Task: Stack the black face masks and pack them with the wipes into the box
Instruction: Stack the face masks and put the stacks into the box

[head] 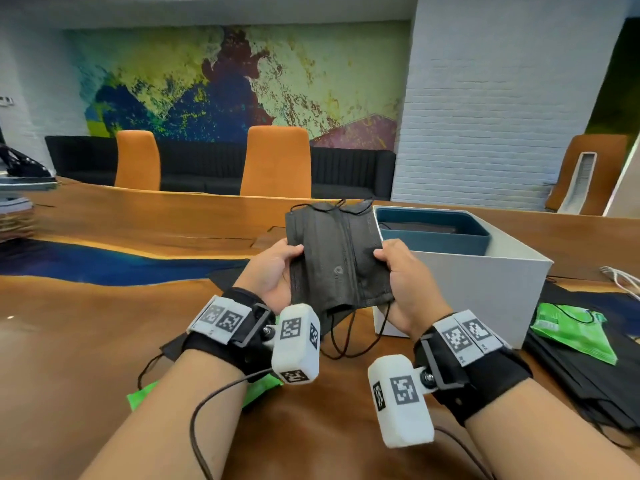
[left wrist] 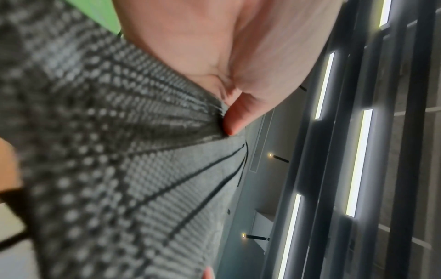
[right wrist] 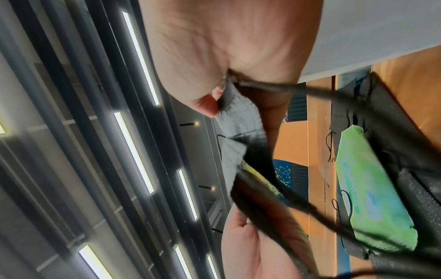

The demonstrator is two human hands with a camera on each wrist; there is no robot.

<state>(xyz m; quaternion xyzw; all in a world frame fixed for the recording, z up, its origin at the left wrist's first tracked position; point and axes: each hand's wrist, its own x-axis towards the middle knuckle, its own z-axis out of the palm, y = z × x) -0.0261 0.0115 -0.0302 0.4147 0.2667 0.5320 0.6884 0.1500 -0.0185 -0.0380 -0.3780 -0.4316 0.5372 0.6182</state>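
The left hand (head: 273, 271) pinches the left edge of the black face masks (head: 337, 261), held above the table; the right hand (head: 403, 271) pinches their right edge. Square the edges evenly, tuck the dangling ear loops (head: 349, 334), then lower them into the white box (head: 485, 282) at right.

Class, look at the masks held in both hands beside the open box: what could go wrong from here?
The ear loops dangle below the masks and could snag on the box rim. The left hand and right hand grip only the side edges, so the stack may slide apart.
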